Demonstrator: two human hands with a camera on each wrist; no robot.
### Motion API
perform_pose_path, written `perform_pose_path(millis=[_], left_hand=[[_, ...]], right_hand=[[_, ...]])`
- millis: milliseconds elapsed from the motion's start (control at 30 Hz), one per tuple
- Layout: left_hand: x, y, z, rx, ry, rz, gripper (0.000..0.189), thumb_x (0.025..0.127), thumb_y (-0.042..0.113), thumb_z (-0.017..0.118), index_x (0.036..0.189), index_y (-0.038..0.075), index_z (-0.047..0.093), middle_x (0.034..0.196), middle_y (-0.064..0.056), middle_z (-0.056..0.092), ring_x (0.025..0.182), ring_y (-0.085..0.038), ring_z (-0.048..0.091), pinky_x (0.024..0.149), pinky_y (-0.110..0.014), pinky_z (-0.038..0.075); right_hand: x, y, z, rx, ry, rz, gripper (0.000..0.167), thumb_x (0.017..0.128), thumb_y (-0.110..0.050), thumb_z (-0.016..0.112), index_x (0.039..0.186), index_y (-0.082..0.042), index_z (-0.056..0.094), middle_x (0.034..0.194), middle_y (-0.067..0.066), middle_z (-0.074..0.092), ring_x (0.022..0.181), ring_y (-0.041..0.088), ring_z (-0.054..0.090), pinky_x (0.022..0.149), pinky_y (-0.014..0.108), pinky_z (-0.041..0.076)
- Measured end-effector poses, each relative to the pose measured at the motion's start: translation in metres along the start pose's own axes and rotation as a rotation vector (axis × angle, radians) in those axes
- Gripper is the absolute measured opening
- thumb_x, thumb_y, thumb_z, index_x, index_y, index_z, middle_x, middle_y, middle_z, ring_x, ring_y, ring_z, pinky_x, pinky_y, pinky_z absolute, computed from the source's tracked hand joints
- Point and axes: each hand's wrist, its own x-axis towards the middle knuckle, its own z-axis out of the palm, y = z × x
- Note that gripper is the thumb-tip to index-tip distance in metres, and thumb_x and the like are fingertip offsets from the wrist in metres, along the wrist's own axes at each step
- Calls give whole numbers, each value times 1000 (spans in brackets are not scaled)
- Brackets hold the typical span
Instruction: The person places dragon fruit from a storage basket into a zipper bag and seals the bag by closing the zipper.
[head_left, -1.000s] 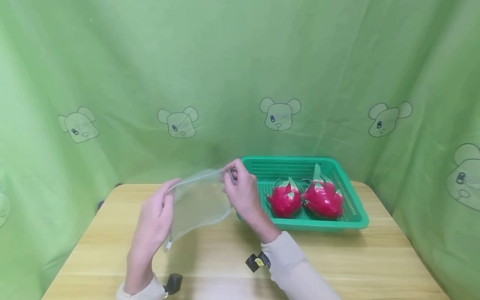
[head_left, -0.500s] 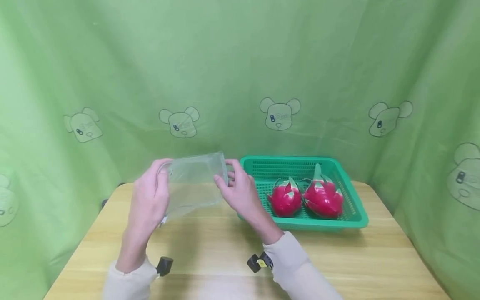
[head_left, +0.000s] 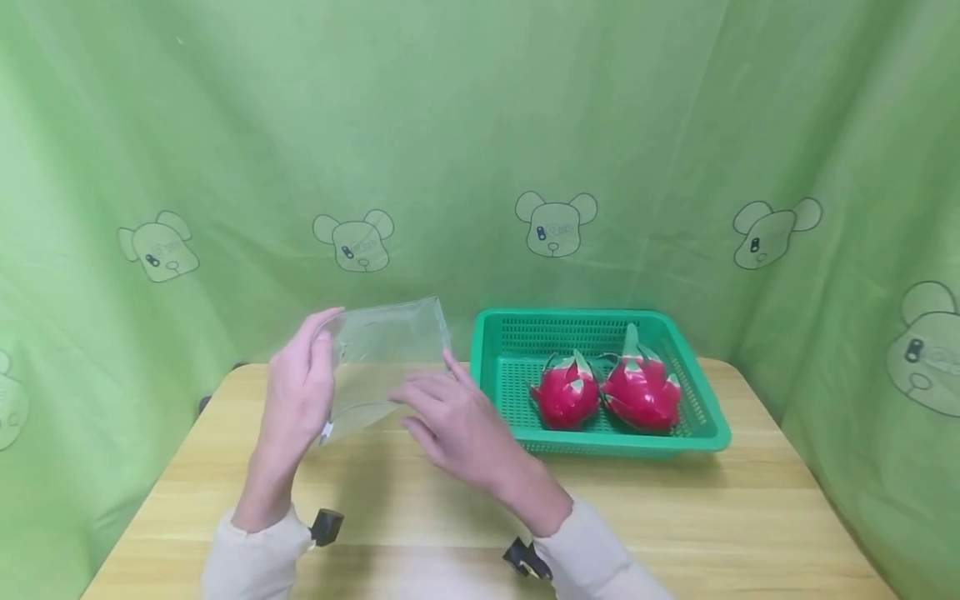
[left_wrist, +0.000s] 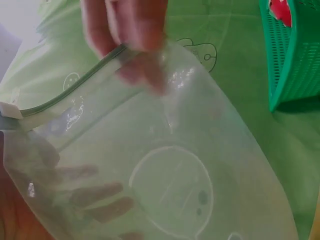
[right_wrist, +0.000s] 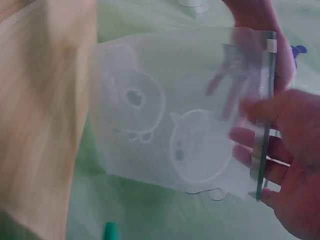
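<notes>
My left hand (head_left: 300,383) grips the left side of a translucent zip bag (head_left: 382,346), held up above the table. The left wrist view shows its fingers through the plastic. A dark zip strip with a white slider (left_wrist: 11,110) runs along one edge of this bag. My right hand (head_left: 461,417) is at the bag's near right side, fingers extended and touching it, thumb apart from them. In the right wrist view its fingers (right_wrist: 241,136) cross the zip strip. Some fingertips show dimly through the plastic in the left wrist view; whether they are inside or behind is unclear.
A green perforated basket (head_left: 708,417) stands to the right of the hands. Two red dragon fruits (head_left: 566,396) with green-tipped scales lie in it. Beneath is a wooden table (head_left: 420,533), and a green curtain (head_left: 435,125) with bear-head drawings hangs behind.
The bag has risen and turned over the past second. My right hand has let go of the bag's top right corner and moved down and left to its near edge. The left hand keeps its hold.
</notes>
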Motion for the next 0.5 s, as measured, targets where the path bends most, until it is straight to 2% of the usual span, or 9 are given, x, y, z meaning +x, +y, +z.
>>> perform_pose_path(millis=[67,133,300,433,500], left_hand=[[1,-1,0,-10,1,3,41,111,22,33,143,18,59,57,-2,39,41,-16,32,48,-34,39],[2,-1,0,-21,4,9,41,111,21,33,141,16,60,55,-2,37,39,-15,30,43,-33,37],[5,-2,-1,-30,18,23,40,111,22,33,137,13,63,57,-2,37,41,-12,29,47,-33,37],[5,-4,0,-28,22,-3,40,111,24,34,136,13,64,62,-8,46,43,-17,36,50,-35,41],[4,-5,1,-38,17,-18,38,110,23,38,134,11,65,77,-13,63,52,-21,48,64,-38,54]], right_hand=[[-5,2,3,-5,-1,-13,15,93,-7,76,108,-9,74,106,2,76,105,18,71,122,55,25],[-9,4,5,-3,1,-15,12,94,-2,73,103,-9,75,98,1,76,96,17,72,122,53,26],[-18,9,6,6,-6,-9,10,94,-2,73,100,-9,74,94,1,75,93,16,71,123,50,23],[-23,12,8,12,-5,-14,11,91,-2,75,99,-9,74,92,0,74,91,14,71,121,52,27],[-25,12,8,22,-7,-21,11,91,-1,75,99,-9,74,93,0,74,92,14,71,120,53,29]])
